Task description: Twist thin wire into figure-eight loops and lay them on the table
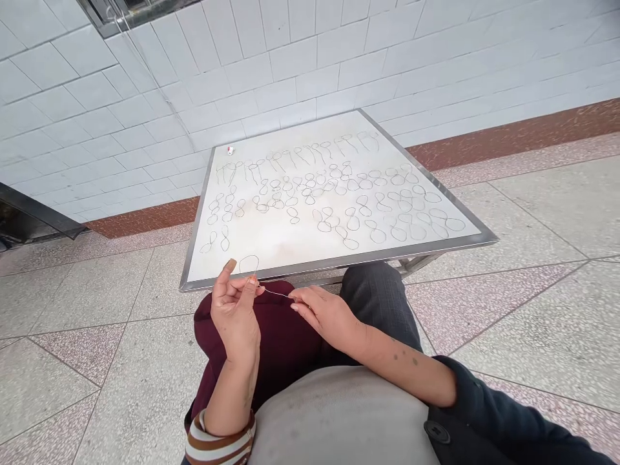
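My left hand [236, 310] pinches a thin wire [274, 292] whose end forms a small loop [248, 263] just above my fingertips, over the near edge of the table. My right hand [325, 314] grips the other end of the same wire, a little to the right and lower, above my lap. The straight stretch of wire runs between the two hands. On the white tabletop [290, 242] lie several bent wire shapes [339, 194], figure-eights in the middle and looped pins in a row [295, 155] along the far side.
The low table has a metal rim [339, 261] and stands against a white tiled wall [290, 58]. A small white object [230, 150] sits at its far left corner. Speckled floor tiles [533, 258] surround it. A dark red cloth [281, 336] covers my lap.
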### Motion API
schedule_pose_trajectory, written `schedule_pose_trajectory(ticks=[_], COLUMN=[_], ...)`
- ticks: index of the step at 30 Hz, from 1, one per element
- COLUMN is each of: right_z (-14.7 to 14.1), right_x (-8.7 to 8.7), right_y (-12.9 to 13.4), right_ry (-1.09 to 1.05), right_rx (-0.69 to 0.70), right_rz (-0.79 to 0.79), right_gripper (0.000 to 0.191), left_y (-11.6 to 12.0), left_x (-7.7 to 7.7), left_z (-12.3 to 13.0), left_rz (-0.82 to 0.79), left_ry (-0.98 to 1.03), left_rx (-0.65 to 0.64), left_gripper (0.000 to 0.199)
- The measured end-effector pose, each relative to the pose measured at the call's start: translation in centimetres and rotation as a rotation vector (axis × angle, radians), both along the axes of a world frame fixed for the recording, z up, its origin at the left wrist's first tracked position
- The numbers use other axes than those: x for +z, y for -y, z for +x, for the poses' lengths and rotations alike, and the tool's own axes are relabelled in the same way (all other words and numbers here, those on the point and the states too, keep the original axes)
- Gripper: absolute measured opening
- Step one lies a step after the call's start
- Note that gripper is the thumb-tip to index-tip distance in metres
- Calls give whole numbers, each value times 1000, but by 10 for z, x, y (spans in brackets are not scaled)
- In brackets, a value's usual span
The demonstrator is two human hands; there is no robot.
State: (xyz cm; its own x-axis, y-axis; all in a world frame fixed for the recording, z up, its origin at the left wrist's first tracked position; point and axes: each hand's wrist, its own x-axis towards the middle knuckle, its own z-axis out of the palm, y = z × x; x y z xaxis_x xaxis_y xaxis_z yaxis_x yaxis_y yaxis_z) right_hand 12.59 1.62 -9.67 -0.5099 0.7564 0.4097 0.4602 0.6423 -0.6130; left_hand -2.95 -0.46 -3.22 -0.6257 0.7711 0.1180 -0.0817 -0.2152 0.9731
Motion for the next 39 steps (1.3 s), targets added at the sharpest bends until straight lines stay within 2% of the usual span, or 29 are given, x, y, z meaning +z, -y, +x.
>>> schedule_pose_trajectory(ticks=[5, 10, 13, 20, 23, 29, 34, 39], right_z=[-8, -5, -2, 2, 3, 4, 4, 4], right_x=[9, 16, 17, 15, 17, 15, 12, 15], right_y=[-2, -3, -4, -8, -8, -7, -9, -8], right_ry=[2, -145, -189, -242, -214, -136, -126, -107], right_rx=[-37, 4, 47, 133, 135, 89, 93, 89], right_rz=[121, -25, -84, -77, -59, 26, 75, 58], right_gripper=[19, 20, 20, 21, 20, 20, 19, 22], left_y=[4, 11, 12, 9, 9, 10, 10, 10], left_x=[0, -4, -9, -13, -12, -13, -15, -16], left_z=[9, 16, 17, 15, 15, 17, 15, 17], left_rz=[-30, -65, -73, -136, -104, -112, -171, -152], left_ry=[52, 94, 88, 249, 237, 183, 172, 230], left_rx=[-99, -280, -324, -409, -408, -304, -356, -321], left_gripper=[54, 58, 54, 41, 44, 40, 30, 26])
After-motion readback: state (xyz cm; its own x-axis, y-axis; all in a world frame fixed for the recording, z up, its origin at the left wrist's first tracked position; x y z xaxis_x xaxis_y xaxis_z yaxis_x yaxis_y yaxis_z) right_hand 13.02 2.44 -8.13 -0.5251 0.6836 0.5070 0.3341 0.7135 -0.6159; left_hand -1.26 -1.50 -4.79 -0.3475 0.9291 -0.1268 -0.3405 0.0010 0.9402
